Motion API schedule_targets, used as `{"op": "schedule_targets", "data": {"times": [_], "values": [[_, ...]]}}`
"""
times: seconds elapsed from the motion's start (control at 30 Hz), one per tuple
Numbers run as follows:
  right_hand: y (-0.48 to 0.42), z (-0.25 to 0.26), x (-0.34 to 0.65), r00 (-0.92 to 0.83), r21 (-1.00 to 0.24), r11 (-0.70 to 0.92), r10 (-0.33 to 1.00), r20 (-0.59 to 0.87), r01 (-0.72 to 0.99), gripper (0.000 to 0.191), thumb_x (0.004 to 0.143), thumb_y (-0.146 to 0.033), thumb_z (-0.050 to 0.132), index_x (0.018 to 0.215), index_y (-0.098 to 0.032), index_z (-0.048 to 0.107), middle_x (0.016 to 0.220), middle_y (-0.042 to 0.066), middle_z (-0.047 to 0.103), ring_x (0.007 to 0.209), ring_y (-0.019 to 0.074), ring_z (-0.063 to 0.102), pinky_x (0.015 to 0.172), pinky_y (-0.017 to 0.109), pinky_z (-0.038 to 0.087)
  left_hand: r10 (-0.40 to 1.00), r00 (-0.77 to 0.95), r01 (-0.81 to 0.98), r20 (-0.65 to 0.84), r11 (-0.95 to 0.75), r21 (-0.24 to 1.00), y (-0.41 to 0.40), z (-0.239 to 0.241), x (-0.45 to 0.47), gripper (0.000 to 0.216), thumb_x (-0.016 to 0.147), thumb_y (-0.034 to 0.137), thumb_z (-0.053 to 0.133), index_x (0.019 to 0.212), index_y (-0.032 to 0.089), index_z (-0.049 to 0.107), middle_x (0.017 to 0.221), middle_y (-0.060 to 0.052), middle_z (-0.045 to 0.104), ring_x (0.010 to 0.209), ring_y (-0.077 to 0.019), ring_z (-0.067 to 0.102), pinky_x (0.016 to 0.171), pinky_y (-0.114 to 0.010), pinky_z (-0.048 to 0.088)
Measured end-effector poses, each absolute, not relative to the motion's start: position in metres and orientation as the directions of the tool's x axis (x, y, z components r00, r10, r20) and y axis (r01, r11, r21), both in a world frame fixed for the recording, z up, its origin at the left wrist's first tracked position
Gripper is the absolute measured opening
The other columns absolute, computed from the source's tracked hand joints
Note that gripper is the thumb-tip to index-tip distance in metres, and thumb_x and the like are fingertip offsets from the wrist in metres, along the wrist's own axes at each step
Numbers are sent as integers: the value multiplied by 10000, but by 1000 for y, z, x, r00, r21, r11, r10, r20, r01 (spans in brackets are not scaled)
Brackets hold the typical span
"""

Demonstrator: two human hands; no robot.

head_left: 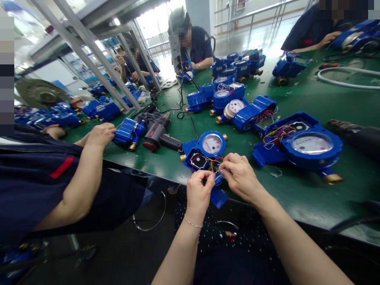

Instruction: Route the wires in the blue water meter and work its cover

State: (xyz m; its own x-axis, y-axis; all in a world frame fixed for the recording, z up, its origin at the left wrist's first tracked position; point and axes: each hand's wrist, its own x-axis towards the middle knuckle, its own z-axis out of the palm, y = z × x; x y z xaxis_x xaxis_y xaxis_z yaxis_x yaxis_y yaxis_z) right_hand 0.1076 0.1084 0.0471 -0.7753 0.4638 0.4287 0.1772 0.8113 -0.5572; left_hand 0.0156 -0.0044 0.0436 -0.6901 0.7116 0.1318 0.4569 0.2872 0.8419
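A blue water meter (pixel 204 152) with a round dial and an open wiring compartment lies at the near edge of the green table (pixel 297 194). Coloured wires (pixel 214 163) spill from its compartment. My left hand (pixel 199 193) and my right hand (pixel 241 175) meet just in front of it, both pinched on the wires. A loose blue cover (pixel 219 197) hangs at the table edge under my hands.
A larger open meter (pixel 303 144) lies to the right, several more meters (pixel 234 107) behind. An electric screwdriver (pixel 158 134) rests left of my meter. A co-worker's hand (pixel 101 134) at left holds a meter (pixel 128 132). Other people sit across the table.
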Motion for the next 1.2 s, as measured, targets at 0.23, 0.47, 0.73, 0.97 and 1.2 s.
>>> {"op": "schedule_targets", "data": {"times": [0.23, 0.47, 0.73, 0.97, 1.2], "values": [[102, 50, 105, -800, -554, 814, 445, 403, 174, 114, 783, -127, 510, 699, -163, 578, 788, 18, 527, 780, 159, 449, 708, 320, 273, 699, -680, 579, 220, 328, 746, -7, 48, 18, 199, 790, 337, 531, 759, 181, 650, 690, -4, 604, 698, -131, 522, 660, -255, 374], [103, 52, 105, -800, -550, 814, 452, 394, 189, 120, 784, -136, 512, 689, -169, 576, 773, 13, 527, 774, 155, 447, 705, 315, 268, 731, -623, 697, 278, 358, 622, -13, 54, 20, 183, 765, 139, 508, 822, 195, 673, 725, -19, 603, 751, -150, 514, 682, -275, 368], [102, 53, 104, -809, -564, 805, 450, 379, 183, 121, 781, -142, 507, 686, -172, 577, 777, 16, 527, 779, 160, 450, 704, 314, 271, 727, -618, 707, 299, 348, 615, -13, 54, 18, 166, 774, 251, 546, 660, 180, 644, 625, 1, 590, 655, -121, 508, 637, -268, 327], [101, 55, 104, -805, -539, 821, 445, 393, 190, 120, 769, -135, 512, 674, -172, 576, 771, 17, 526, 779, 159, 451, 703, 318, 271, 688, -615, 755, 384, 373, 540, -6, 50, 22, 120, 758, 248, 570, 683, 191, 645, 600, 16, 578, 632, -117, 511, 664, -284, 302], [101, 54, 103, -793, -527, 828, 448, 412, 194, 127, 769, -136, 508, 664, -173, 569, 759, 16, 526, 763, 154, 451, 697, 313, 273, 679, -614, 761, 403, 376, 529, -13, 48, 22, 155, 748, 145, 522, 792, 188, 665, 678, -11, 607, 685, -138, 512, 672, -282, 330]]}}
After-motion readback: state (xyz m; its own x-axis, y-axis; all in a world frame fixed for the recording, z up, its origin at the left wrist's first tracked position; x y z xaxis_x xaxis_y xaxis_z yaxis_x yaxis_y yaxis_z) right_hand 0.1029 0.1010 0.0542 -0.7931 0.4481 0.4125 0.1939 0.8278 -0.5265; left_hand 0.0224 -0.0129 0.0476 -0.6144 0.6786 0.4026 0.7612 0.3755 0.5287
